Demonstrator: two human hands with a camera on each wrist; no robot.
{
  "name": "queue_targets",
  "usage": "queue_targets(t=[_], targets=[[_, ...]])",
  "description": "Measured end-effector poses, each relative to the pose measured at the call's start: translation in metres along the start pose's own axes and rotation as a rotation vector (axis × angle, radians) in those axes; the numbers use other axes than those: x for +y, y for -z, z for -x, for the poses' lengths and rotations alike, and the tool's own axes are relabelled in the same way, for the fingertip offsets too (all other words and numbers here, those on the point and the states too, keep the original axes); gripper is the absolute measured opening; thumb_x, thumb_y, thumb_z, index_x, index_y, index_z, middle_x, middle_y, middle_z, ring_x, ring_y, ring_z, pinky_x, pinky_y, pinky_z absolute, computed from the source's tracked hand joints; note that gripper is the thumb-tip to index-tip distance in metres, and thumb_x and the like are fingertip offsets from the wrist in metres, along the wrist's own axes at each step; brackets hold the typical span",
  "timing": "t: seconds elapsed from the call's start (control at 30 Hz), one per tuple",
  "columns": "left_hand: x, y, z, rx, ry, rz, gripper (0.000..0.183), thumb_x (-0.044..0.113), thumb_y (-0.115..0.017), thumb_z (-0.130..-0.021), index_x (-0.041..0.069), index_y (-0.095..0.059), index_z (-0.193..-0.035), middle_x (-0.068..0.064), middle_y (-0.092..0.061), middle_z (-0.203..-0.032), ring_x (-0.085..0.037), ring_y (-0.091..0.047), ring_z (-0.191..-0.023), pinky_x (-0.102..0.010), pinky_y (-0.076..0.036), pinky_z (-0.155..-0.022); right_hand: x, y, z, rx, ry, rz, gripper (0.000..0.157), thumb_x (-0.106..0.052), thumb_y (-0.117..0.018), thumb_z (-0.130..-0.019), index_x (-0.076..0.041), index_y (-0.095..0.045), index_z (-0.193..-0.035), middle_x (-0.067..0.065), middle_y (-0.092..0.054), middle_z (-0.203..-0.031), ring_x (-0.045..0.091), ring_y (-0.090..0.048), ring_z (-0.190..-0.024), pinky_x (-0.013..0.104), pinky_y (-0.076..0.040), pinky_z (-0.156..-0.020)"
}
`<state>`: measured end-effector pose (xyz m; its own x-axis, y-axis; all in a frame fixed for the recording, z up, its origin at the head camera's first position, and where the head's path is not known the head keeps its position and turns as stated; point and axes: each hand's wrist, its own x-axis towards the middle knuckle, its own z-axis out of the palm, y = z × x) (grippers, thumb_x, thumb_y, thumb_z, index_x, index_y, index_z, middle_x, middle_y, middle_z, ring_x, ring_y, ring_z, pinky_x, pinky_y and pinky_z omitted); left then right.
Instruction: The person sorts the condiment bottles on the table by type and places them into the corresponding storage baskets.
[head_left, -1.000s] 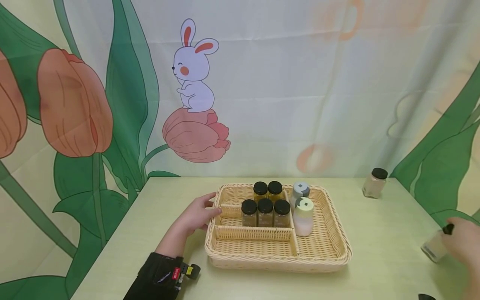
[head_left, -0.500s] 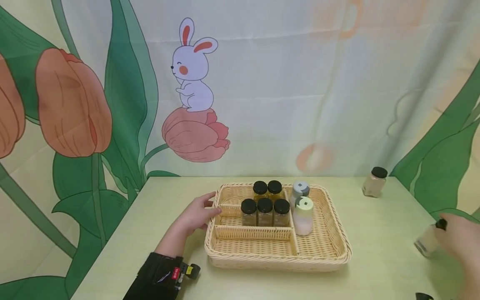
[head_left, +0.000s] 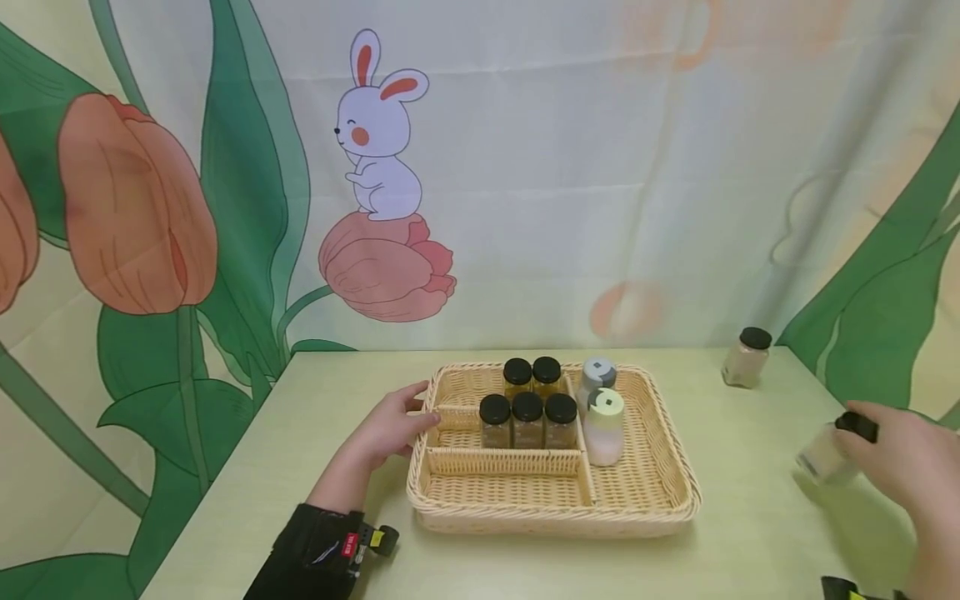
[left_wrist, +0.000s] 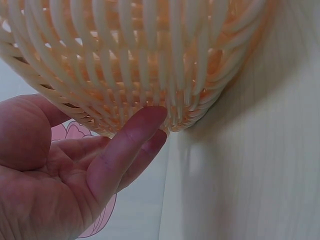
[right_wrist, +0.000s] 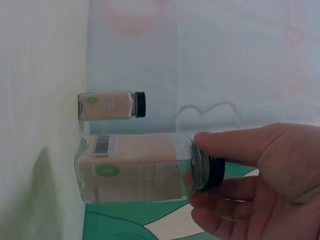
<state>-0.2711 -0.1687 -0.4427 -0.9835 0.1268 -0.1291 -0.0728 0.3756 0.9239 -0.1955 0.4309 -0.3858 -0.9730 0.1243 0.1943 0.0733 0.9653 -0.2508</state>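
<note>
My left hand (head_left: 390, 427) holds the left side of a divided wicker basket (head_left: 510, 523), thumb at the rim and fingers against the outer weave (left_wrist: 150, 65). At the right, my right hand (head_left: 896, 454) pinches a square glass spice jar (right_wrist: 135, 167) around its neck, just below the black lid. Pale beige powder fills most of it, and it hangs tilted over the table in the head view. Inside the basket stand several black-lidded spice jars (head_left: 527, 423) in the left compartments. Two shaker bottles, one with a pale yellow cap (head_left: 604, 433) and one with a grey cap (head_left: 599, 372), stand in the right compartment.
Another beige jar with a black lid (head_left: 747, 358) stands at the table's back right corner. Behind the pale table (head_left: 315, 375) hangs a curtain (head_left: 525, 167) printed with tulips and a rabbit.
My right hand has carried the spice jar leftward and slightly up, off the table's right side. The left hand stays at the basket, and the head view has shifted a little.
</note>
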Motion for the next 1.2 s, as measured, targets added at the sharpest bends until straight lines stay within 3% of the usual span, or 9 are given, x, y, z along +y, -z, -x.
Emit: queue_targets(t=[0.13,0.4,0.63,0.97,1.2], targets=[[-0.001,0.0,0.0,-0.003,0.0,0.0,0.071,0.015,-0.068,-0.098,0.014,-0.034,-0.16,-0.027,-0.048,-0.145,-0.03,-0.072,-0.093,-0.045,-0.062,-0.064,-0.013,0.007,0.002,-0.009,0.004,-0.007,0.058,-0.029,-0.063,-0.1,0.012,-0.047,-0.138,0.047,-0.053,-0.117,0.066,-0.049,-0.097,0.07,-0.041,-0.078],[0.0,0.0,-0.001,-0.007,-0.003,0.0,0.07,0.015,-0.067,-0.099,0.014,-0.033,-0.16,-0.027,-0.048,-0.145,-0.029,-0.072,-0.092,-0.046,-0.062,-0.065,-0.034,0.013,0.005,0.012,0.02,-0.023,0.058,-0.033,-0.064,-0.1,0.008,-0.049,-0.138,0.044,-0.056,-0.117,0.064,-0.049,-0.098,0.067,-0.041,-0.076],[0.0,-0.001,-0.001,-0.009,0.009,-0.004,0.071,0.016,-0.067,-0.099,0.015,-0.033,-0.16,-0.027,-0.047,-0.147,-0.029,-0.072,-0.094,-0.046,-0.062,-0.065,-0.049,0.015,0.009,0.004,0.037,-0.049,0.063,-0.036,-0.063,-0.101,0.008,-0.047,-0.143,0.031,-0.066,-0.094,0.049,-0.059,-0.086,0.059,-0.043,-0.07],[0.0,0.0,0.0,-0.008,0.008,-0.015,0.07,0.017,-0.067,-0.099,0.014,-0.033,-0.16,-0.026,-0.048,-0.146,-0.028,-0.072,-0.094,-0.043,-0.062,-0.062,-0.07,0.017,0.013,0.051,0.093,-0.086,0.06,-0.036,-0.068,-0.098,0.004,-0.053,-0.14,0.034,-0.066,-0.105,0.05,-0.06,-0.089,0.057,-0.045,-0.067],[0.001,-0.001,0.001,-0.011,0.005,-0.012,0.07,0.017,-0.067,-0.099,0.014,-0.033,-0.16,-0.026,-0.049,-0.145,-0.029,-0.072,-0.095,-0.043,-0.062,-0.062,-0.086,0.019,0.016,0.075,0.124,-0.105,0.058,-0.039,-0.071,-0.096,0.002,-0.057,-0.134,0.024,-0.068,-0.093,0.044,-0.061,-0.083,0.053,-0.045,-0.063]])
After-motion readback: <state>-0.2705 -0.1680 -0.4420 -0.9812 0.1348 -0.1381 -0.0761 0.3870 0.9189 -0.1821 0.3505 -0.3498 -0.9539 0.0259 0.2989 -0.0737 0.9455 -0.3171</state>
